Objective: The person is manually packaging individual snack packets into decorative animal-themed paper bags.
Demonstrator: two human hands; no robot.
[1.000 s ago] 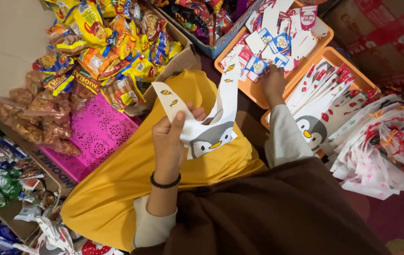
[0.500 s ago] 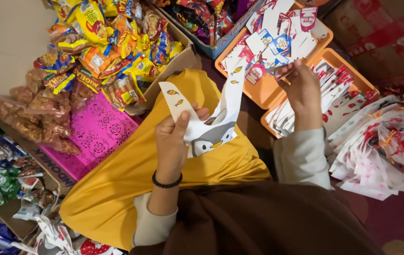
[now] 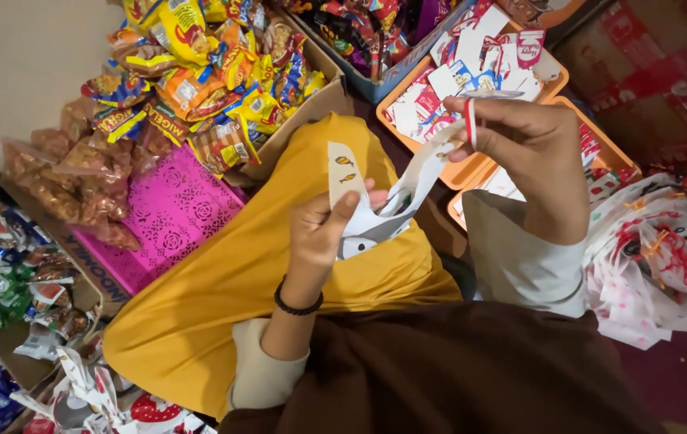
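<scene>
Orange tray (image 3: 556, 80): holds small white, red and blue packets (image 3: 472, 60); lies just beyond the penguin-print bag (image 3: 376, 217).
Second orange tray (image 3: 613, 153), right of the bag: contents mostly hidden behind the right hand (image 3: 520, 141).
Cardboard box (image 3: 311, 108), left of the bag: heaped yellow and orange snack packs (image 3: 199, 72).
Pink perforated basket (image 3: 171, 213), further left.
Penguin-print bag: over a yellow cloth (image 3: 223, 289), pinched by left hand (image 3: 323, 233); right hand pinches its upper handle and a red-and-white strip (image 3: 470, 133).
Printed bags (image 3: 657, 257), far right, partly cut off.
</scene>
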